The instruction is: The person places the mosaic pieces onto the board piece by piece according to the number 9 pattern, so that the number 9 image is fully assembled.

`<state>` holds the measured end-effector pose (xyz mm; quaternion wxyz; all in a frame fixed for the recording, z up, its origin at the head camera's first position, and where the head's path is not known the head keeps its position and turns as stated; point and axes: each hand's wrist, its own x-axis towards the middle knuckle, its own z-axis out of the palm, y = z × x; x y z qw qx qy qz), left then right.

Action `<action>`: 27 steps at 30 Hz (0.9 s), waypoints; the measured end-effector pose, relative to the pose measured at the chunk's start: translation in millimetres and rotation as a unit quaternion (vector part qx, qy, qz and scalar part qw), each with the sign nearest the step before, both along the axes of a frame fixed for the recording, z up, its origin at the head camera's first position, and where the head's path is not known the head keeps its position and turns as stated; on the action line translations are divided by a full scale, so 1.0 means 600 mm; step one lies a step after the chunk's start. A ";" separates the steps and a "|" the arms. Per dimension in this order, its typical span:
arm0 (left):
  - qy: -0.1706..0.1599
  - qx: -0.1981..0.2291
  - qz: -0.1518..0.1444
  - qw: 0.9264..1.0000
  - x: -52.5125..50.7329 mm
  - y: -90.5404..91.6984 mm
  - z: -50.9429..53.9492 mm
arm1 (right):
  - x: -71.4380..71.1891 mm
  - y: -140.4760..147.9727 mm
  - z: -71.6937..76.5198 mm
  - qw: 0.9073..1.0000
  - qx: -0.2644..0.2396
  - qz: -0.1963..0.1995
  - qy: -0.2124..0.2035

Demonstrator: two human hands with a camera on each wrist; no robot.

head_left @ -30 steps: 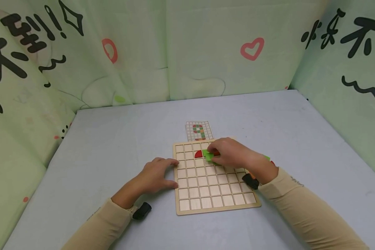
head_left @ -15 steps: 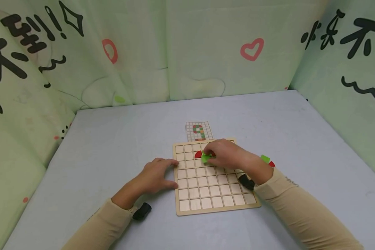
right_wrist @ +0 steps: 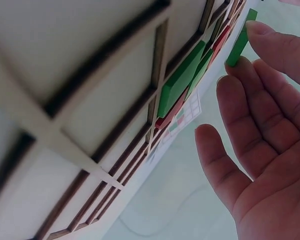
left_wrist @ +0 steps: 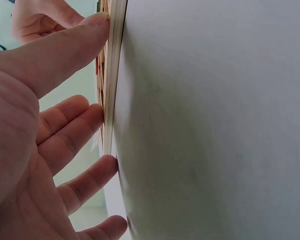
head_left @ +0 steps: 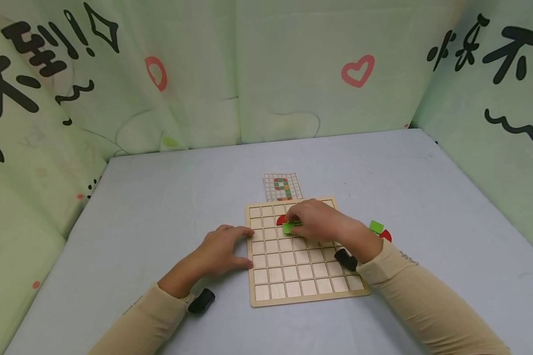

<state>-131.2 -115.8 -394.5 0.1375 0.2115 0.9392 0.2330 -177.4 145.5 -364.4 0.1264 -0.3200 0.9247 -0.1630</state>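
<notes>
A wooden grid board [head_left: 275, 259] lies on the table. My left hand [head_left: 219, 251] is at its left edge, thumb and fingertips touching the edge, fingers fairly straight. Over the board's upper rows, my right hand [head_left: 322, 220] pinches a green square tile [head_left: 287, 228] between thumb and fingertip. The right wrist view shows this held tile [right_wrist: 241, 40] edge-on, apart from the board. A red quarter-round piece [head_left: 281, 220] sits in the grid just behind it. In the right wrist view, another green tile [right_wrist: 180, 80] and a red piece [right_wrist: 171, 111] are on the grid. My right hand partly covers those cells in the head view.
Behind the board lies a pattern card [head_left: 281, 183] printed with red, green and orange cells. Right of the board, a loose green tile [head_left: 376, 227] and a red piece [head_left: 386, 235] lie on the table [head_left: 169, 197]. A printed pale green curtain [head_left: 288, 88] surrounds the table.
My right hand has moved a little left and toward me with the green tile, uncovering the loose pieces at right. The left hand stays at the board's edge.
</notes>
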 end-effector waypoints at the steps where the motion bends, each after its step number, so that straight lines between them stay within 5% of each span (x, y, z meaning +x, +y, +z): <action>1: 0.000 0.000 0.000 1.000 0.000 0.000 0.000 | 0.000 -0.001 0.000 1.000 0.001 0.000 0.000; 27: -0.004 0.003 0.003 1.000 0.000 -0.002 0.001 | -0.003 -0.017 0.000 1.000 -0.003 0.003 -0.022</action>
